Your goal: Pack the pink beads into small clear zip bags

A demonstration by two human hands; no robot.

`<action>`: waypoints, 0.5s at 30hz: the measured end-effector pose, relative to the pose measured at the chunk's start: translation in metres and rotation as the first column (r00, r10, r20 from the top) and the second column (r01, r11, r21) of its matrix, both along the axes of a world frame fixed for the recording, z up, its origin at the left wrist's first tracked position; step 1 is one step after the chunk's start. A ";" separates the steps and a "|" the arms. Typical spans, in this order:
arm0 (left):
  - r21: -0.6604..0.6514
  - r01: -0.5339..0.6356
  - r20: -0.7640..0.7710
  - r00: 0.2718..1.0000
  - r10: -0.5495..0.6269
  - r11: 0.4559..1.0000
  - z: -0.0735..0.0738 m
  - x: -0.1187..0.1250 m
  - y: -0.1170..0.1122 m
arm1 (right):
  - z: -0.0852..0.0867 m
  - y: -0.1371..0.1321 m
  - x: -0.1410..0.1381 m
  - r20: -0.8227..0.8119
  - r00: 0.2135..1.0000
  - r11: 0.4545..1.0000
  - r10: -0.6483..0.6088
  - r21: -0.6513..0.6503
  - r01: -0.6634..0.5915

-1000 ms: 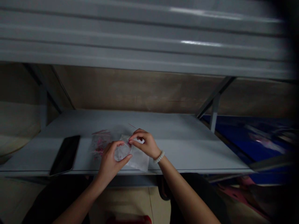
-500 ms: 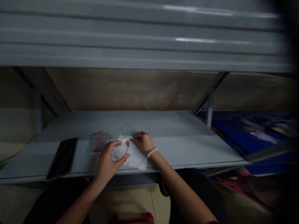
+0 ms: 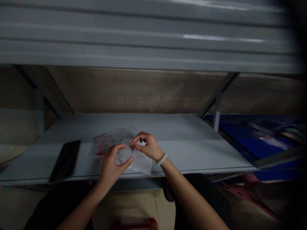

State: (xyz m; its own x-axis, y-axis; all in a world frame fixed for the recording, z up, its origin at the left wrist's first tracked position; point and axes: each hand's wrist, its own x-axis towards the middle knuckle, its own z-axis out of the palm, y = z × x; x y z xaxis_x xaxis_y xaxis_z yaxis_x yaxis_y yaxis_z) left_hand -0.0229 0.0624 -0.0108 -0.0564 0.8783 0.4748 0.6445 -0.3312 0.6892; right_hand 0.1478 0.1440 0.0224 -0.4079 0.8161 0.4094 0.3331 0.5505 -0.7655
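Observation:
My left hand [image 3: 112, 163] curls its thumb and fingers around a clear round piece [image 3: 124, 154], perhaps a small shallow dish, over a white paper sheet [image 3: 142, 163]. My right hand [image 3: 147, 146], with a pale beaded bracelet [image 3: 161, 159] at the wrist, is closed in a pinch. From its fingertips sticks out a small thin gold-coloured thing [image 3: 129, 142], just above the far edge of the round piece. Most of it is hidden by the fingers, so its kind does not show. Beside my left hand lies a clear zip bag [image 3: 102, 145] with pink and red bits.
A dark tablet [image 3: 64, 162] lies on the left of the grey tabletop [image 3: 182, 143]. Behind the hands is a thin reddish strip [image 3: 133, 127]. A ribbed grey shelf [image 3: 144, 38] overhangs the table on slanted braces. At the right is a blue surface [image 3: 240, 134] with plastic packets.
My right hand has lifted slightly and turned, bringing the gold-coloured thing up off the paper. The small pink piece seen on the paper is now mostly out of sight. My left hand keeps its hold.

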 end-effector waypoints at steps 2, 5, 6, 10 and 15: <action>-0.001 0.003 -0.007 1.000 -0.003 1.000 0.000 0.001 0.000 | 0.014 -0.009 -0.002 0.002 0.996 0.995 0.095 -0.007 -0.095; 0.001 -0.008 -0.012 1.000 0.008 1.000 0.000 0.000 0.001 | 0.020 -0.018 -0.004 0.038 0.984 0.984 0.175 -0.035 -0.174; 0.003 -0.012 -0.013 1.000 0.012 1.000 0.000 -0.001 0.001 | 0.019 -0.020 -0.006 0.037 0.984 0.983 0.175 -0.055 -0.173; 0.029 -0.036 -0.048 0.998 0.037 0.999 0.000 -0.003 0.001 | 0.010 -0.027 -0.012 -0.019 0.997 0.987 0.077 -0.140 -0.078; 0.117 -0.132 -0.100 0.985 0.144 0.984 0.000 -0.003 0.001 | 0.004 -0.031 -0.017 -0.073 0.986 0.956 0.150 -0.243 -0.164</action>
